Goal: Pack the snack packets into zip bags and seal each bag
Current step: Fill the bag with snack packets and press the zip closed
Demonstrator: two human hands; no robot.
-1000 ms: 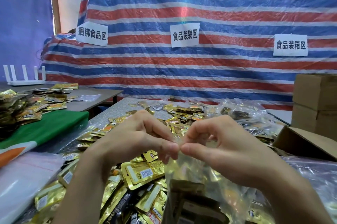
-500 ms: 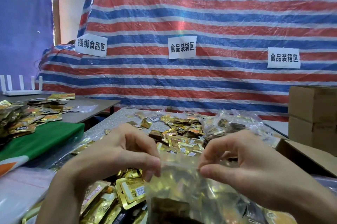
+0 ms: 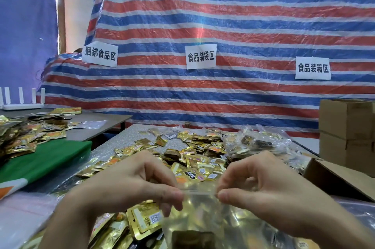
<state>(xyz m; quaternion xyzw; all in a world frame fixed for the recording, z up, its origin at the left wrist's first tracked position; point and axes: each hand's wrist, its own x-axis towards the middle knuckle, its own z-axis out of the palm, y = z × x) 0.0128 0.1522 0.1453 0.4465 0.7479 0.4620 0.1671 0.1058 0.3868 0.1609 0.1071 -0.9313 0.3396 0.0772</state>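
Observation:
A clear zip bag [image 3: 199, 214] filled with gold snack packets hangs upright in front of me. My left hand [image 3: 129, 183] pinches the left end of its top strip between thumb and fingers. My right hand [image 3: 261, 185] pinches the right end of the same strip. Loose gold snack packets [image 3: 198, 153] lie heaped on the grey table [image 3: 129, 137] beyond and below my hands. Filled clear bags [image 3: 255, 143] are piled at the back right of that table.
Stacked cardboard boxes [image 3: 347, 133] stand at the right, with an open box flap [image 3: 336, 177] nearer me. A green cloth [image 3: 44, 159] and more packets [image 3: 24, 137] cover a second table on the left. A striped tarp [image 3: 223, 25] with paper signs hangs behind.
My hands, pinched together at the middle of the bag's top a second ago, have slid apart along the strip to its two ends. The view has tilted upward.

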